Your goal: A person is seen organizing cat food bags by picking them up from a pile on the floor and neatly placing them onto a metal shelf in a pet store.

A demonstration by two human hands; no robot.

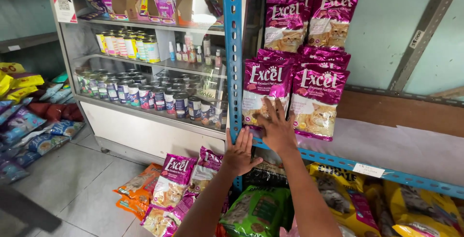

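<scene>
My right hand (276,127) lies flat, fingers spread, against the lower front of a magenta pet food bag (263,89) standing on the blue metal shelf (338,162). A second magenta bag (316,99) stands beside it on the right, and more of the same are stacked behind and above. My left hand (240,152) is open, palm against the blue shelf upright (233,63), just below and left of the right hand. It holds nothing.
A glass display case (145,72) with several cans and small bottles stands to the left. Magenta and orange bags (169,181) lie on the tiled floor. Green and yellow bags (367,203) fill the shelf below. Blue and yellow bags (24,121) pile up at far left.
</scene>
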